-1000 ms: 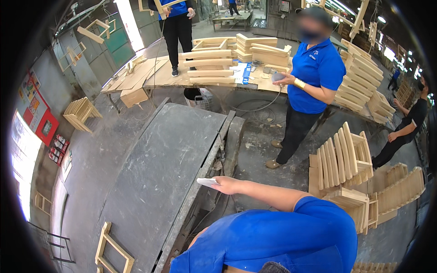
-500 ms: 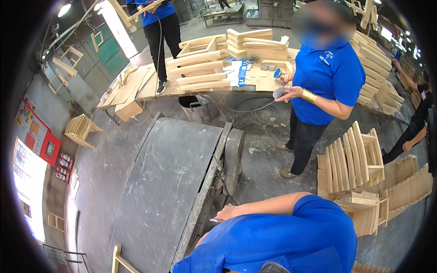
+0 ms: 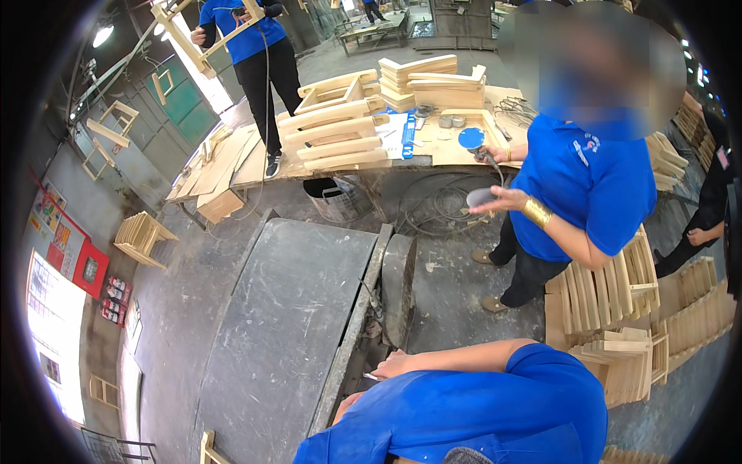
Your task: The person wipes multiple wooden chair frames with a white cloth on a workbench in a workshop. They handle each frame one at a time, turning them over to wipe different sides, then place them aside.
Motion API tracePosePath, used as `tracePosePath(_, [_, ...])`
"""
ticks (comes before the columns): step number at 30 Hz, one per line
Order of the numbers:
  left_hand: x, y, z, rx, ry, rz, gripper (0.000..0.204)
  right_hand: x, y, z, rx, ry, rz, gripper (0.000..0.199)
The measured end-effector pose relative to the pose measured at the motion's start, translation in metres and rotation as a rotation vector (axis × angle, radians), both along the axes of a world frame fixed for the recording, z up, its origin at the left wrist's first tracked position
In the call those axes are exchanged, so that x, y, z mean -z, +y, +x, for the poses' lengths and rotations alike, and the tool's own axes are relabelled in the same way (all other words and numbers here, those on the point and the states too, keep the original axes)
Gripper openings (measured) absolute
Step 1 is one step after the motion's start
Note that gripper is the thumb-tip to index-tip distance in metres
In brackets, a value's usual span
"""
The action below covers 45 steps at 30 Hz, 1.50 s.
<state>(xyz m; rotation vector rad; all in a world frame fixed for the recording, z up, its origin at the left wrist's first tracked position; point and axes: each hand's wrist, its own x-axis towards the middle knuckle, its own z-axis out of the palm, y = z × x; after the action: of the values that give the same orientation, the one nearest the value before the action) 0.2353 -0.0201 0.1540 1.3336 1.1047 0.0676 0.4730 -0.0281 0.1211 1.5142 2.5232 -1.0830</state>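
Observation:
Neither of my hands is in view. Nearest to me, a person in a blue shirt [image 3: 464, 402] bends over the side of a low machine with a dark, flat bed [image 3: 286, 271]. That person's hand [image 3: 398, 363] holds a small, thin whitish thing I cannot make out, and their other hand is partly hidden by the shirt. Across from them, a co-worker in blue holds a hand-held disc sander with a round blue pad [image 3: 471, 138] in one hand. A grey sanding disc [image 3: 481, 198] lies on the co-worker's other hand.
A long worktable [image 3: 433, 158] carries stacked wooden frame parts [image 3: 340, 127]. Another person stands on it with a wooden frame [image 3: 232, 35]. A bin [image 3: 336, 199] and coiled hoses [image 3: 440, 205] lie below. More wooden frames [image 3: 595, 298] stand at the right.
The co-worker with the sander has come nearer and tipped its blue pad into view. The grey disc is held further out. The person on the table has raised the wooden frame's side into view.

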Motion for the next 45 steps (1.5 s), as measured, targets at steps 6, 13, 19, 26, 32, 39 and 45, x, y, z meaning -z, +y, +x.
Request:
tracePosePath(6, [0.002,0.001,-0.004,0.0,0.019,0.016,0.042,-0.003,-0.002,-0.001,0.029,0.029,0.025,0.036])
tracePosePath(13, [0.011,-0.004,-0.014,-0.087,-0.093,0.047,0.035,-0.007,0.0,-0.011,0.017,-0.058,-0.099,0.035])
tracePosePath(19, [0.011,-0.014,-0.02,-0.051,-0.057,0.044,0.034,-0.003,-0.002,-0.016,-0.02,-0.042,0.004,0.032])
tracePosePath(26, [0.009,-0.023,-0.024,-0.053,-0.044,0.036,0.034,-0.017,-0.003,-0.017,-0.033,-0.054,-0.131,0.03])
tracePosePath(32, [0.009,-0.026,-0.026,-0.051,-0.031,0.031,0.033,-0.01,-0.007,-0.016,0.003,-0.038,0.009,0.029])
tracePosePath(39, [0.013,-0.029,-0.028,-0.039,-0.016,0.029,0.032,-0.01,-0.008,-0.012,0.021,-0.005,-0.024,0.03])
tracePosePath(45, [0.019,-0.027,-0.024,-0.02,-0.01,0.037,0.031,-0.017,-0.008,-0.009,0.012,-0.05,-0.167,0.033])
